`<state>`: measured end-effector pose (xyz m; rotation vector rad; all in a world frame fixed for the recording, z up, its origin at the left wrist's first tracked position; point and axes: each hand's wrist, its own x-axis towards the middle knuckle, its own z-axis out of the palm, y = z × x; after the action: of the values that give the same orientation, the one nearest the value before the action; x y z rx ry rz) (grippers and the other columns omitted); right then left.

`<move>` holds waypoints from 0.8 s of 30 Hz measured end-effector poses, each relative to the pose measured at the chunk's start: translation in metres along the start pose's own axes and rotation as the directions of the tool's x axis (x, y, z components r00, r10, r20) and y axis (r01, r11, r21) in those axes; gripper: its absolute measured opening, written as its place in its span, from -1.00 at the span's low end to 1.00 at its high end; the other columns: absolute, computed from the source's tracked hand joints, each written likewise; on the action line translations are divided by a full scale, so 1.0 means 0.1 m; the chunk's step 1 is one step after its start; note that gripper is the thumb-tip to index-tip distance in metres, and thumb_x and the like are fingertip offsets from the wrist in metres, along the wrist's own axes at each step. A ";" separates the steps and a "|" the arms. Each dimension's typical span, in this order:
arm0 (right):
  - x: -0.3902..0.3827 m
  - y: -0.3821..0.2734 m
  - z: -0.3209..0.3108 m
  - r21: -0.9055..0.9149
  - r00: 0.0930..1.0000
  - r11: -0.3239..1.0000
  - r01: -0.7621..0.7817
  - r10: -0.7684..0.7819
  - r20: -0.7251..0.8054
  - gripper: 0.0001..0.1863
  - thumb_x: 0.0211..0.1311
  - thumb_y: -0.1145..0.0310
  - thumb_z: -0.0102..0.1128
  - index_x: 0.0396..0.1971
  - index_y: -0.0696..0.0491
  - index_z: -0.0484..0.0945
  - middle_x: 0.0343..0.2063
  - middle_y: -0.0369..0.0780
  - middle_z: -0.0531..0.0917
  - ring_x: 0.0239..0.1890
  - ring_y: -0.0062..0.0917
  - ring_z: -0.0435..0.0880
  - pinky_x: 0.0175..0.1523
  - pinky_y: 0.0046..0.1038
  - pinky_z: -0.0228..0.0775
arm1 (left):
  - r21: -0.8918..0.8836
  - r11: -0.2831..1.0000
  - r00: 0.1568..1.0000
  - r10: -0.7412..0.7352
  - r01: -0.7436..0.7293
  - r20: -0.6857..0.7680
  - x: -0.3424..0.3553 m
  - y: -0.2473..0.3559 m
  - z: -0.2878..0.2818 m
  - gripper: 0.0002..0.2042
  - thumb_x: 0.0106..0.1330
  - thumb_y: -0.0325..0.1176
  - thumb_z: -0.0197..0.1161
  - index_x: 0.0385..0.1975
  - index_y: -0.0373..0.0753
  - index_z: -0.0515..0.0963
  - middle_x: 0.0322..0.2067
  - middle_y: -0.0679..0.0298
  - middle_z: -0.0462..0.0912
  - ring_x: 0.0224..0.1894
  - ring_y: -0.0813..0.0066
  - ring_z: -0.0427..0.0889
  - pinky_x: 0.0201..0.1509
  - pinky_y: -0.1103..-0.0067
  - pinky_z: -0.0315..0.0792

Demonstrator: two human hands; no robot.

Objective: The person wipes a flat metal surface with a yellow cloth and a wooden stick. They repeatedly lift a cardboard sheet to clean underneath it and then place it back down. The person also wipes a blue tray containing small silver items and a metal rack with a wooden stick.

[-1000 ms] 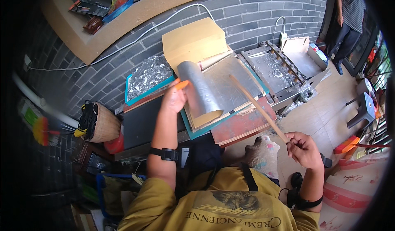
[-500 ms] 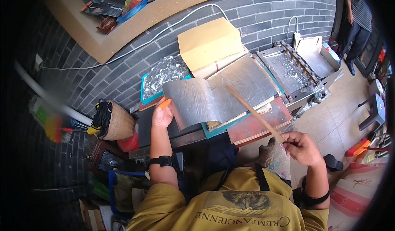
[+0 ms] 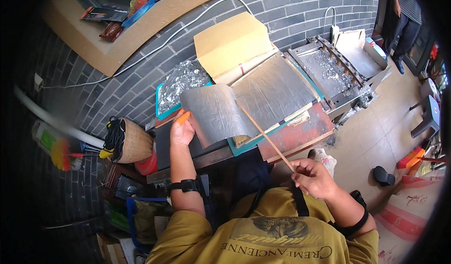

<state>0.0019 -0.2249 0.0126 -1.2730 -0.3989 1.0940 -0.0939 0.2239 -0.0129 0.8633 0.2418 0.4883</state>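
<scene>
Across a teal board point(image 3: 237, 152) lies a stack of dark grey, shiny, wrinkled sheets point(image 3: 277, 92) between paper leaves. One grey sheet point(image 3: 213, 116) is turned up and curls over to the left, its outer edge at my left hand point(image 3: 182, 131). An orange finger cover point(image 3: 183, 118) is on that hand, whose thumb and fingers close on the edge. My right hand point(image 3: 311, 177), nearer my body, pinches the lower end of a slim wooden stick point(image 3: 268, 138). The stick's far tip rests along the fold where the raised sheet meets the stack.
Behind the stack stands an open tan paper folder point(image 3: 230, 43). A teal tray point(image 3: 159, 99) of silvery scraps is at left, and a metal frame point(image 3: 324, 73) with scraps at right. Beneath lies a reddish board point(image 3: 300, 135). A wicker basket point(image 3: 136, 142) stands left; a person point(image 3: 406, 19) stands far right.
My right hand has moved left and toward my body with the stick, whose tip has slid left and now meets the fold. My left hand still holds the raised sheet.
</scene>
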 end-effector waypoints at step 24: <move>0.24 -0.11 0.04 0.017 0.997 0.998 0.054 -0.055 0.048 -0.67 0.23 0.60 -0.06 0.01 0.25 0.42 -0.62 -0.29 0.49 -0.77 -0.74 0.32 -0.65 -0.68 0.15 | -0.010 1.000 0.998 -0.014 0.013 -0.065 0.04 0.00 0.00 -0.76 0.36 -0.45 0.00 -0.01 -0.24 0.45 -0.05 0.22 0.59 0.01 0.41 0.57 0.14 0.49 0.42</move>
<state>0.0154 -0.2017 0.0165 -1.2166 -0.4578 1.0813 -0.0901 0.2259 -0.0125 0.8368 0.3047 0.5054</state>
